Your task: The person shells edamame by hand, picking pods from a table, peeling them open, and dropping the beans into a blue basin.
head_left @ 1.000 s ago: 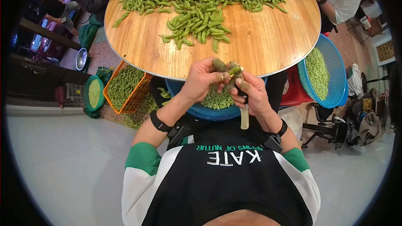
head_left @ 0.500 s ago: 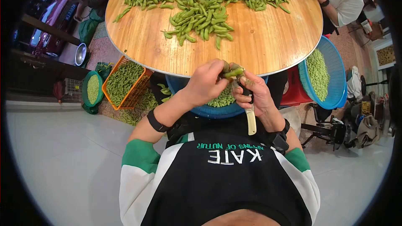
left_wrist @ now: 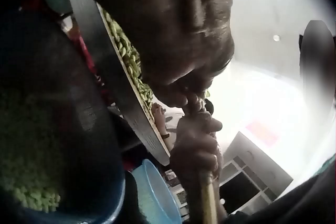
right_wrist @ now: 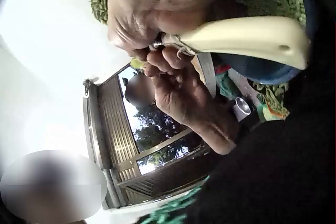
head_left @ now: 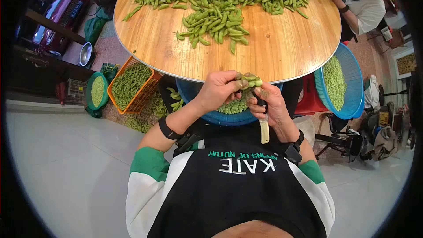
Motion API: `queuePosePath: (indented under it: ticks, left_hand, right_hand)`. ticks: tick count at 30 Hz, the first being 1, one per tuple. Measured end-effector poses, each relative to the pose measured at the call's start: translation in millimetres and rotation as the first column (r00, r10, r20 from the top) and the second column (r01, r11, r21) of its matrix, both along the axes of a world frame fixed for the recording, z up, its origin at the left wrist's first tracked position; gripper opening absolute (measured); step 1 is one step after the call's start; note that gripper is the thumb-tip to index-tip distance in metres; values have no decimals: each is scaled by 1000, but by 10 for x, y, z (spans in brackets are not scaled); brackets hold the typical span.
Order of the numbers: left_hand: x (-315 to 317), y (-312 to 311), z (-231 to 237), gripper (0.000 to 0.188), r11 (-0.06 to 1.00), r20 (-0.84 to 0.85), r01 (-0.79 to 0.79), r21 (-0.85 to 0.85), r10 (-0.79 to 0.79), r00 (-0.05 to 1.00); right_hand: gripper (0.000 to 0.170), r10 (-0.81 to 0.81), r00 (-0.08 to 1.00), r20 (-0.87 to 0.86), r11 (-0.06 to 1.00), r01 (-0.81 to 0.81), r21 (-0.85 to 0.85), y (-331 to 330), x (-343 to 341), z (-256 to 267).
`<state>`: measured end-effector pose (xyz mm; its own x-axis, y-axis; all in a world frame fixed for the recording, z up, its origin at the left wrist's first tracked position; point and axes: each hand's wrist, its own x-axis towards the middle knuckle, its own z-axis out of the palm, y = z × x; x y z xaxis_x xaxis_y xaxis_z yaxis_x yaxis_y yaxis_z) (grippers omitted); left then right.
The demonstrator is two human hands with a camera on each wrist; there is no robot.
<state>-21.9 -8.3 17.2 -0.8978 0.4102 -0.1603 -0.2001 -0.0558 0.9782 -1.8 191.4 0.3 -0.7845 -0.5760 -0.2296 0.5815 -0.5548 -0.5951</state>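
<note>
Over the near rim of the blue basin (head_left: pixel 216 118), the left hand (head_left: pixel 220 90) pinches green pods (head_left: pixel 250 80) between thumb and fingers. Beside it the right hand (head_left: pixel 271 103) grips a tool with a pale handle (head_left: pixel 264 132), which hangs below the fist; its thumb is at the pods' end. The right wrist view shows the cream handle (right_wrist: pixel 241 37) sticking out from the right hand (right_wrist: pixel 163 3), with the left hand (right_wrist: pixel 194 103) facing it. Shelled beans (head_left: pixel 232 107) lie in the basin under the hands.
A round wooden table (head_left: pixel 176 53) bears a large heap of pods (head_left: pixel 211 0). An orange crate of pods (head_left: pixel 132 86) and a green basin (head_left: pixel 97 91) stand left. A blue basket of beans (head_left: pixel 352 79) is at the right. Other people sit across the table.
The left hand's fingers have shifted around the pods, and more than one pod now shows between the hands. The handle has swung slightly outward to the right. The head view has shifted a little.
</note>
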Motion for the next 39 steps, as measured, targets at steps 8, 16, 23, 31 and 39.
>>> queuePosePath:
  ticks: [8, 16, 23, 31, 39]
  left_hand:
    - [102, 86, -100, 12, 991, -47, -94, -92, 90, 995]
    - [211, 181, -116, 14, 953, -259, -179, -245, 114, 959]
    - [230, 331, -262, 10, 922, -496, -358, -146, 245, 833]
    - [293, 241, -361, 18, 924, -646, -255, -284, 12, 763]
    - [375, 138, -338, 26, 949, -777, -307, -70, 141, 613]
  right_hand:
    - [33, -20, 656, -754, 585, 619, 523, -137, -49, -112]
    - [24, 218, 432, -875, 390, 783, 484, -96, -66, -123]
    - [20, 327, 225, -918, 412, 840, 352, -104, -21, -116]
    - [18, 349, 466, -813, 364, 732, 576, 54, 31, -79]
    - [21, 350, 466, -812, 424, 694, 581, -27, 98, -71]
